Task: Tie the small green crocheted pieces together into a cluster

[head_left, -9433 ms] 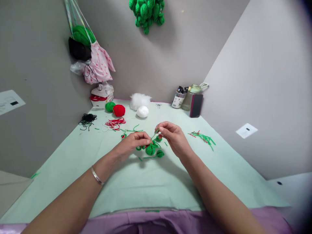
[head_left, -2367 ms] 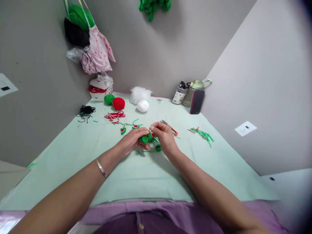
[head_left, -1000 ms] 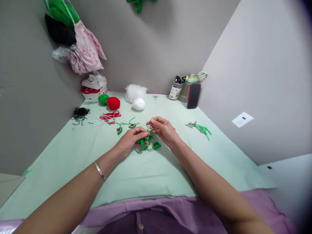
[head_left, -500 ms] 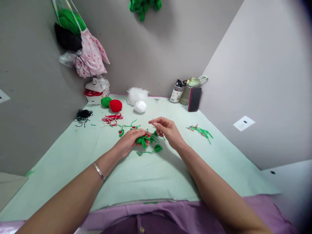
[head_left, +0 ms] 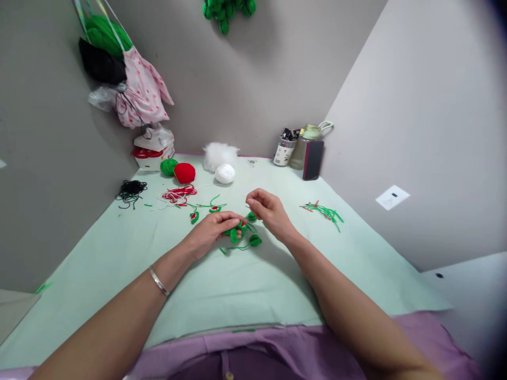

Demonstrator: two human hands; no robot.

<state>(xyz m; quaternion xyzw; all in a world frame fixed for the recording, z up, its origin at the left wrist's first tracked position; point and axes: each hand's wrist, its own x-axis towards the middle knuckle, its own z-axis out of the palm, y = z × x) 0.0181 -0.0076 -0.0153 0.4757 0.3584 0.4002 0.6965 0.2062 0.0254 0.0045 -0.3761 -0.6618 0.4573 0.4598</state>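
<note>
Green crocheted pieces [head_left: 242,231] lie bunched at the middle of the pale green mat [head_left: 222,285], joined by yarn; the bunch's long axis runs roughly left-near to right-far, with one round piece [head_left: 255,240] trailing toward the near right; left hand [head_left: 212,232] rests on the bunch's left end, fingertips pinching it down; right hand [head_left: 269,211] hovers just above the far right end, thumb and forefinger pressed together on something too thin to make out; red yarn ball [head_left: 184,172], green yarn ball [head_left: 168,167] and white yarn ball [head_left: 225,173] sit far behind; green yarn scraps [head_left: 325,212] lie well apart on the right.
</note>
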